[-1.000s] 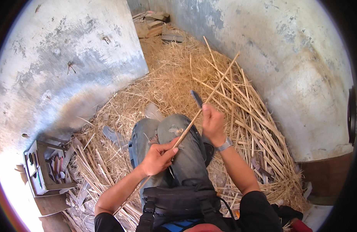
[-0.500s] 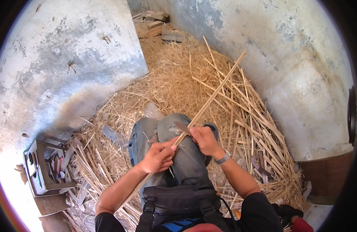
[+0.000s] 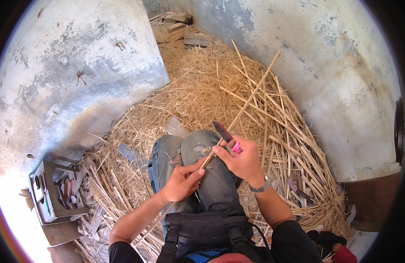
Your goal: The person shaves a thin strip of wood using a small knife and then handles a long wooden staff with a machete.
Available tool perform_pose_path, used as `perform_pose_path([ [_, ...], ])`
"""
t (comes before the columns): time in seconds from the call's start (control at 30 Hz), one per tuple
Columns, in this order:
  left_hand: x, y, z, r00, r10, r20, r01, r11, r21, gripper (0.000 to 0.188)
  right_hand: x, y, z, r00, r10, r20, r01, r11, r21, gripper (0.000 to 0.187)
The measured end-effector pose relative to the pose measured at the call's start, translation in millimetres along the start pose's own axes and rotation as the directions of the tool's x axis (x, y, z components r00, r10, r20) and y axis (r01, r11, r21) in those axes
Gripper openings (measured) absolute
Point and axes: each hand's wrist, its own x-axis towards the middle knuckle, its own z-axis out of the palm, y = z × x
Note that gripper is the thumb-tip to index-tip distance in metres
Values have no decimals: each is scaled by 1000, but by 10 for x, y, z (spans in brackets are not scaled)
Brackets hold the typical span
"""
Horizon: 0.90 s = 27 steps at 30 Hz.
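A long, thin bamboo strip [image 3: 255, 91] slants across my knees, its far end up by the right wall. My left hand [image 3: 181, 182] is closed round its lower part, thumb on top. Higher up the same strip is my right hand [image 3: 243, 161], gripping a knife [image 3: 222, 130] with a dark blade and a pink handle. The blade points up and away to the left, lifted off the strip's surface. My right thumb and fingertips touch the strip just above the left hand. Pale curled shavings cling to it there.
Straw-like shavings [image 3: 189, 83] cover the floor ahead. Cut bamboo strips [image 3: 294, 149] are heaped on the right, with a dark curved tool [image 3: 297, 188] among them. A small wooden rack [image 3: 49, 188] stands at left. Another person's red sleeve [image 3: 344, 254] shows at lower right.
My right hand has turned over and shifted slightly right, bringing the knife's pink handle into view and its blade upward. The left hand keeps its hold, while the strip has rolled or tilted slightly.
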Motion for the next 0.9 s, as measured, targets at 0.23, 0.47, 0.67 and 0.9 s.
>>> perform_pose_path([
  [0.23, 0, -7, 162, 974, 183, -132, -134, 939, 317, 44, -73, 57, 60, 999, 37, 22, -36, 999, -26, 25],
  [0.47, 20, -58, 46, 992, 51, -115, -28, 980, 198, 42, -375, 74, 167, 996, -42, 84, 32, 992, 121, 19],
  [0.67, -37, 21, -22, 999, -26, 47, 31, 993, -111, 48, -211, 143, 31, 999, 14, -51, -11, 998, 55, 36],
  [0.9, -46, 16, -21, 999, -36, 13, 36, 999, 14, 48, -266, 36, 153, 998, 8, -61, -7, 1000, 24, 35],
])
